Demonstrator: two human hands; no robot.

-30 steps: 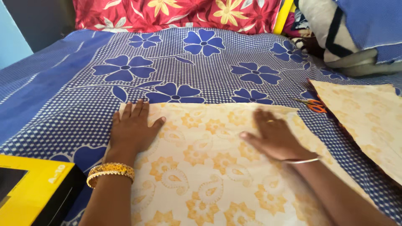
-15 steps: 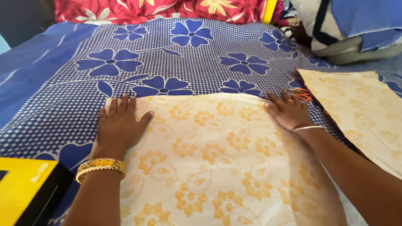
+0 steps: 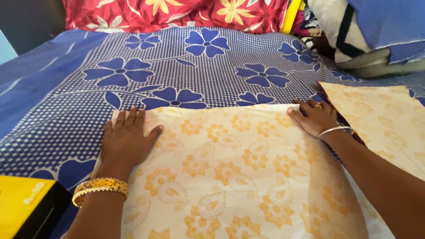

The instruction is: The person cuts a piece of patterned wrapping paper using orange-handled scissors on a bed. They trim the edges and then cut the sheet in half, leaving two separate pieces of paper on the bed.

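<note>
Your right hand (image 3: 313, 117) has slid from the middle of the cream cloth with orange flowers (image 3: 230, 168) out to its far right corner, where it now covers the spot where the orange-handled scissors showed a moment ago; the scissors are no longer visible. Your left hand (image 3: 125, 141) has stayed put on the far left corner. Both hands lie flat and released, palms down, fingers spread on the fabric, grasping nothing. The cloth lies smoothed out on the blue flowered bedsheet (image 3: 177, 71), its far edge running between your two hands and the rest spreading toward you. You wear gold bangles (image 3: 101, 188) on the left wrist and a thin silver bangle (image 3: 335, 130) on the right. A second piece of the same printed cloth (image 3: 385, 115) lies just beside your right hand, to the right. A yellow and black box (image 3: 24, 210) sits at the near left, and a red flowered pillow (image 3: 177, 13) lies at the head of the bed.
</note>
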